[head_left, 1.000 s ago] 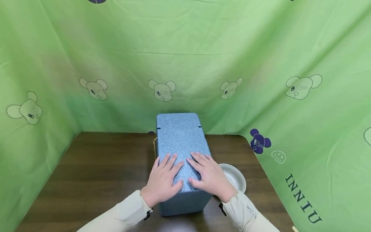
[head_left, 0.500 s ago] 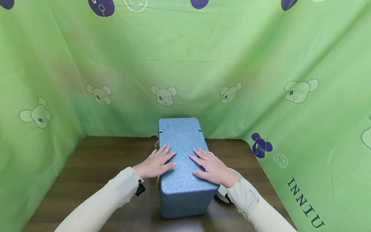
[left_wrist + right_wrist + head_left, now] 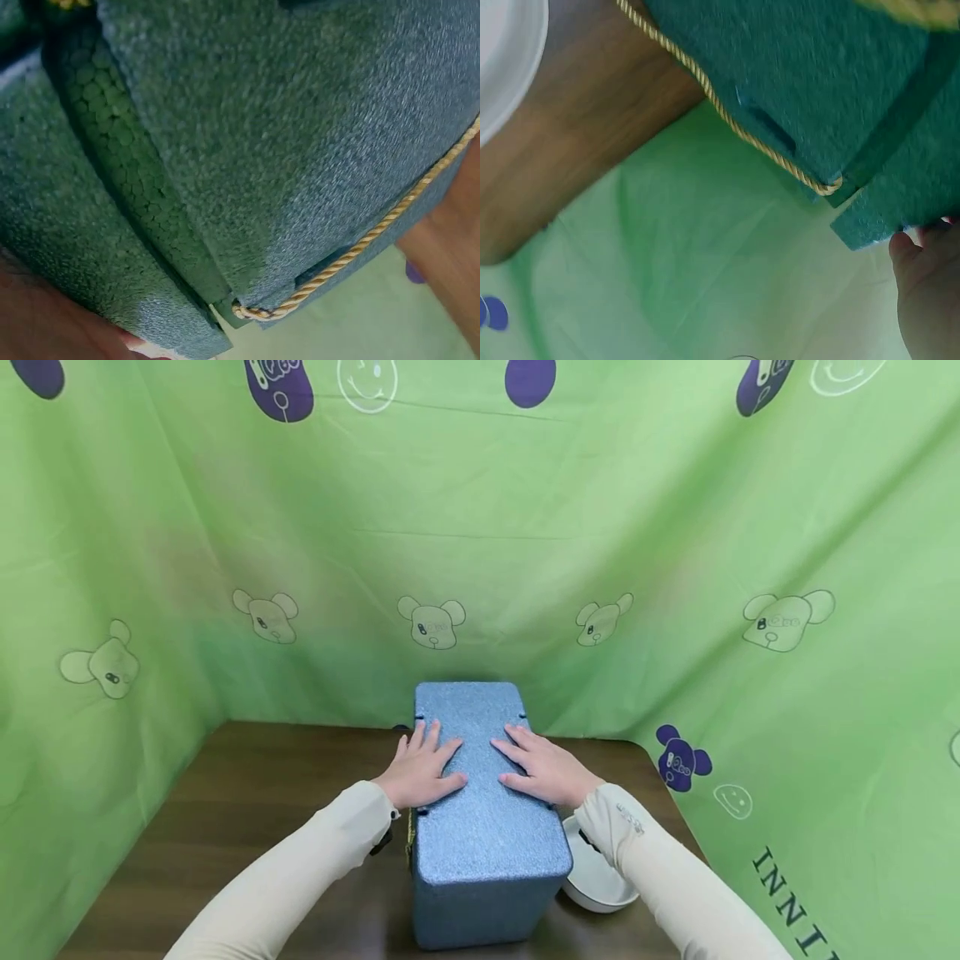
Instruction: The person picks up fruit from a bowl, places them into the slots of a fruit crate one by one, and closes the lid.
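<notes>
A blue foam box (image 3: 480,910) with a matching foam lid (image 3: 491,835) stands lengthwise on the table. On the lid's left half, beyond its middle, rests my left hand (image 3: 420,772) with fingers spread. My right hand (image 3: 549,770) lies opposite on the right half, its fingers straight and slightly spread. Gold twisted rope (image 3: 397,214) runs along the box's side in the left wrist view. A recessed band (image 3: 127,150) shows there between lid and box body. The right wrist view has a similar rope (image 3: 727,116), with part of my right hand (image 3: 934,292) at the lid's edge.
A white round bowl (image 3: 600,881) stands on the brown wooden table (image 3: 300,777), right of the box and partly under my right forearm. Green cloth (image 3: 495,527) with printed bear heads hangs round the table's back and sides.
Both hands have slid farther along the lid, away from me. My left hand shifted to the left edge, then came back inward. The head view has tilted up; the box stays put.
</notes>
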### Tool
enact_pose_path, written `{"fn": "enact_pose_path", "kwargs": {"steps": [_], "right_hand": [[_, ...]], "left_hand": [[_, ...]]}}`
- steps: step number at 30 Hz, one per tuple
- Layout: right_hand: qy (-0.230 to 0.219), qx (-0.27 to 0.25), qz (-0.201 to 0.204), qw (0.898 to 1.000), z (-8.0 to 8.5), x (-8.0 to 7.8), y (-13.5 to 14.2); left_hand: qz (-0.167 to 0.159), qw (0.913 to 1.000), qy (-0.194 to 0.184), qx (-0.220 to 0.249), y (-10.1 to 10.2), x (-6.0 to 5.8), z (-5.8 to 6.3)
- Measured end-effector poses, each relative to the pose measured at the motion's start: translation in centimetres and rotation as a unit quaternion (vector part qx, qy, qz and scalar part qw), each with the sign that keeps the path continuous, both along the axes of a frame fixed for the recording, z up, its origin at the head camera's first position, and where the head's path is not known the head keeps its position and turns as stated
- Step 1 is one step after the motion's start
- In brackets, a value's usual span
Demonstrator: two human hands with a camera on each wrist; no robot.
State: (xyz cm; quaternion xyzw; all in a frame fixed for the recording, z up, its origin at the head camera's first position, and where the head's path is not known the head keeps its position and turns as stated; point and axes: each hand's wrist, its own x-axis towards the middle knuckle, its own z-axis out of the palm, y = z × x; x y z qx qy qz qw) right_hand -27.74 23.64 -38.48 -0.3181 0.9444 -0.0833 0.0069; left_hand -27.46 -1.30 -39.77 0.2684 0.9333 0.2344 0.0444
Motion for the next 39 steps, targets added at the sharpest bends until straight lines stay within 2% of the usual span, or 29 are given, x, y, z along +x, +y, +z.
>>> {"fn": "enact_pose_path", "kwargs": {"steps": [3,6,12,18,28,31,35,39], "right_hand": [[-0.002,0.005,0.000,1.000,-0.2,-0.3,-0.2],[-0.011,-0.004,-0.002,1.000,-0.7,-0.2,-0.4],[-0.026,-0.031,-0.008,0.999,-1.6,0.2,-0.2],[-0.023,-0.049,-0.012,0.998,-1.6,-0.5,0.0],[-0.033,-0.052,-0.017,0.998,-1.2,-1.1,-0.3],[-0.033,-0.050,-0.019,0.998,-1.0,-1.1,-0.3],[-0.033,-0.044,-0.019,0.998,-1.0,-1.1,-0.3],[-0.037,-0.042,-0.016,0.998,-1.0,-1.1,-0.5]], "left_hand": [[0.016,0.9998,0.007,-0.012,0.5,0.1,-0.1],[0.028,0.9995,0.014,-0.005,0.8,0.3,-0.6],[0.027,0.9992,0.026,0.011,1.2,0.8,-1.5],[0.030,0.9986,0.044,-0.002,1.2,0.2,-1.3],[0.032,0.9983,0.046,-0.016,1.1,-0.4,-1.2],[0.040,0.9983,0.043,-0.004,1.2,-0.6,-1.2],[0.070,0.9972,0.021,0.016,1.5,-0.7,-1.1],[0.088,0.9960,0.003,0.014,1.4,-0.7,-1.0]]}}
